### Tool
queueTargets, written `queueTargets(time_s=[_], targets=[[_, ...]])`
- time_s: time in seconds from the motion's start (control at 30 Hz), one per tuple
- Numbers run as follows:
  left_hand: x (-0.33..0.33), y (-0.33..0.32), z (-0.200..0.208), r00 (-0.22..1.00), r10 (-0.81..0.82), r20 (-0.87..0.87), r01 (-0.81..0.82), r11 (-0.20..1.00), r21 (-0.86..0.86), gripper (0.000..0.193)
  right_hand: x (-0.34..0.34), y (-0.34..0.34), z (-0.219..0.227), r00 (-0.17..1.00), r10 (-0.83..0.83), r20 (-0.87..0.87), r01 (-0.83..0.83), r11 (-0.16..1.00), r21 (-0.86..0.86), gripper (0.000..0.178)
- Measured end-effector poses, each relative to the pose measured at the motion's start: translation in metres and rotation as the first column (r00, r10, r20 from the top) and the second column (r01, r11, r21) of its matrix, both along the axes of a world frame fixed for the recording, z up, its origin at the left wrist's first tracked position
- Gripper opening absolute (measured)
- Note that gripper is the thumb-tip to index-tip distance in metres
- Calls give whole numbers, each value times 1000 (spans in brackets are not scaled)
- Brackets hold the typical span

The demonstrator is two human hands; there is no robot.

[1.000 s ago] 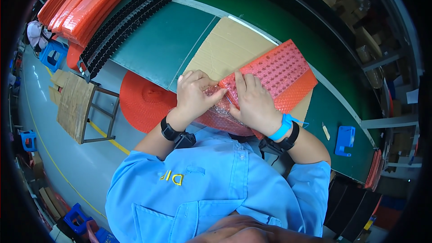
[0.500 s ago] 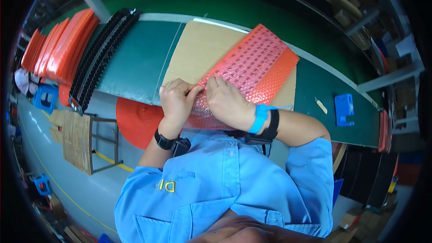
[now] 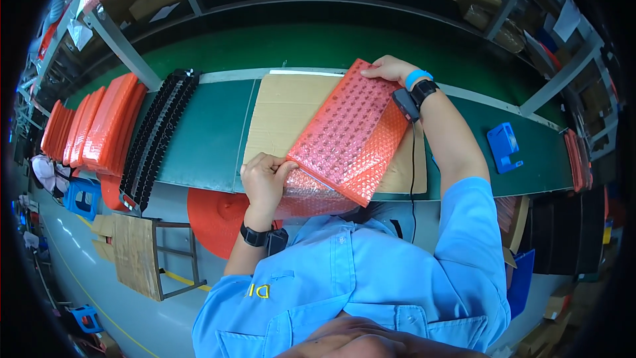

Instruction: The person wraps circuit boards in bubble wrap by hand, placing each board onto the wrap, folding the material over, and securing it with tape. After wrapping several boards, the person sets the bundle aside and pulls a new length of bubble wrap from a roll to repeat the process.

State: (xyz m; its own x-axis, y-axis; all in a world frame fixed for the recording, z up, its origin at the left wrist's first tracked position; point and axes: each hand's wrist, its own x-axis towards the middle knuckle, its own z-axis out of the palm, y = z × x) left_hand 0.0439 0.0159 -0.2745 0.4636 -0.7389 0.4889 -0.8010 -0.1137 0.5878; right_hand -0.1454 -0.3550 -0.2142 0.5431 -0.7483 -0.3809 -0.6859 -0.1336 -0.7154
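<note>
A flat red panel in clear bubble wrap (image 3: 344, 136) lies slantwise on a brown cardboard sheet (image 3: 281, 103), its near end reaching past the table's front edge. My left hand (image 3: 264, 178) pinches the near left corner, thumb against bent fingers. At the far right corner my right hand (image 3: 392, 70) grips the wrapped edge, thumb on top and the other fingers partly hidden. Loose bubble wrap (image 3: 311, 203) hangs below the near edge. Each wrist wears a black strapped device; the right also has a light blue band, and a cable runs down from its device.
On the green table (image 3: 205, 139), long black ribbed strips (image 3: 159, 136) lie left, beside several stacked red wrapped panels (image 3: 109, 122). A blue tape dispenser (image 3: 505, 148) stands right. Below are a wooden-topped stool (image 3: 137, 255) and a round red mat (image 3: 215, 220). Metal posts (image 3: 122, 46) rise behind.
My right hand has left its place beside the left and moved to the panel's far right corner. The panel has shifted nearer. The left hand still pinches near the same corner.
</note>
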Motion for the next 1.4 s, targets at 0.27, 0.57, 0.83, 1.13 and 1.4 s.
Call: queueTargets(time_s=[0.27,0.57,0.83,1.13,1.4], targets=[[8,4,10,964,-264,-22,264,964,-4,22,-24,55,136,954,206,216,-211,977,3,40],[16,55,75,689,-440,-576,242,889,-389,20,-125,173,103,561,353,749,11,901,-433,53],[22,70,49,885,-342,-315,277,932,-232,25,-146,231,-32,509,17,861,161,980,-114,46],[12,70,48,961,-254,-107,227,950,-216,23,-149,247,-29,614,196,764,383,773,-506,63],[15,67,47,971,-202,-124,171,959,-228,28,-155,267,-3,935,248,255,242,83,-967,48]])
